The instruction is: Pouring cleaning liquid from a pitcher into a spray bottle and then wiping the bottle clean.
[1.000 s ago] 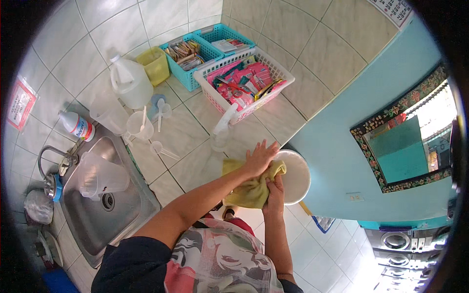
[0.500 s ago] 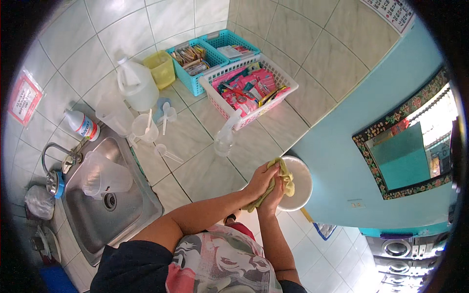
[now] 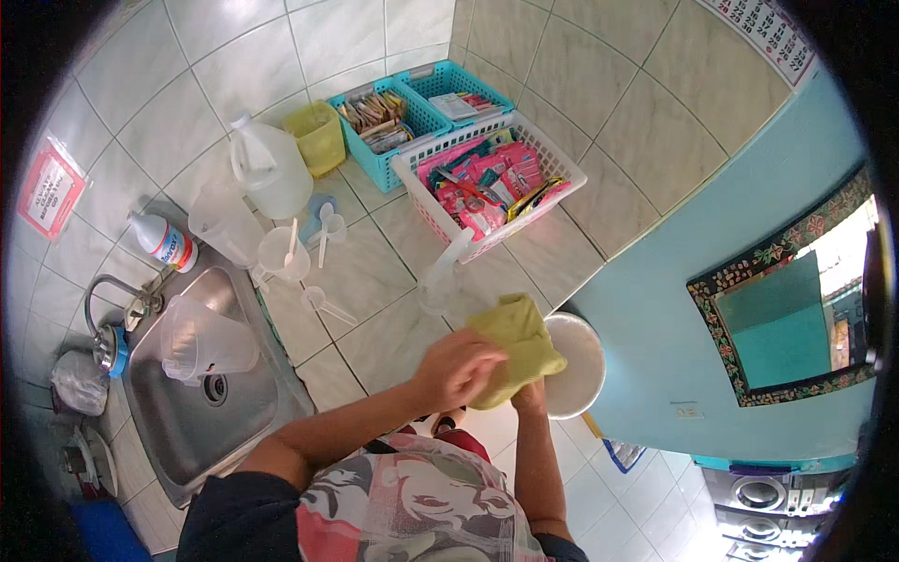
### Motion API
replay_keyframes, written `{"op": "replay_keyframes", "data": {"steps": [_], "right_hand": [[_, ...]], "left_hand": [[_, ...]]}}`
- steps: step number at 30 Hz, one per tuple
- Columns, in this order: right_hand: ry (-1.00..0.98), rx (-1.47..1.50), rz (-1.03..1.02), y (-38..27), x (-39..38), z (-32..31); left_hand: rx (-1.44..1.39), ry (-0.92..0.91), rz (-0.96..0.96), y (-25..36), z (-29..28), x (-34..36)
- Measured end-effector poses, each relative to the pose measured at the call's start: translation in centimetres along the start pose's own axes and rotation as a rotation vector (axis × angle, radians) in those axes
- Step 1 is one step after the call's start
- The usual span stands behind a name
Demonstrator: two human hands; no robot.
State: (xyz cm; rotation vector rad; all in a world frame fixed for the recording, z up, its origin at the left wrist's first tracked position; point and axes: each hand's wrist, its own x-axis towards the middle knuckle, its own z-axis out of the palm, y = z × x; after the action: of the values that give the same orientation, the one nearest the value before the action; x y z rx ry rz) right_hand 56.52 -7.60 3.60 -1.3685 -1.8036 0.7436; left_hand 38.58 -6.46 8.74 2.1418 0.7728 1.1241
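A yellow-green cloth [image 3: 517, 348] is spread partly open in front of me, above the counter's edge. My right hand [image 3: 530, 397] holds it from below, with most of its fingers hidden behind the fabric. My left hand [image 3: 459, 367] is at the cloth's left side, its fingers bent and blurred by motion, so whether it grips the edge is unclear. Just beyond and below the cloth is a white bucket [image 3: 582, 365]. A clear spray bottle [image 3: 438, 286] stands on the tiled counter [image 3: 384, 323] close to my left hand.
At left, a steel sink [image 3: 248, 407] holds a clear plastic pitcher [image 3: 211, 339]. Measuring cups [image 3: 284, 253], a white jug [image 3: 272, 173] and a bleach-type bottle [image 3: 164, 242] stand behind it. A white basket [image 3: 440, 211] of pink packets and blue baskets [image 3: 379, 169] sit at the back.
The bunched, twisted cloth has been opened out into a wider, flatter piece. My left hand has moved left and off its top, while my right hand stays beneath.
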Motion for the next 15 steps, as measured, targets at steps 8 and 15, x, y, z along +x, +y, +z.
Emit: {"op": "replay_keyframes", "data": {"steps": [8, 15], "right_hand": [[-0.086, 0.09, -0.112, 4.2, 6.3, 7.8], [-0.115, 0.342, -0.085, 4.7, 9.0, 8.4]], "left_hand": [[0.146, 0.274, -0.417, -9.8, -3.8, -0.8], [-0.246, -0.109, -0.612, -12.6, -5.6, 2.1]]}}
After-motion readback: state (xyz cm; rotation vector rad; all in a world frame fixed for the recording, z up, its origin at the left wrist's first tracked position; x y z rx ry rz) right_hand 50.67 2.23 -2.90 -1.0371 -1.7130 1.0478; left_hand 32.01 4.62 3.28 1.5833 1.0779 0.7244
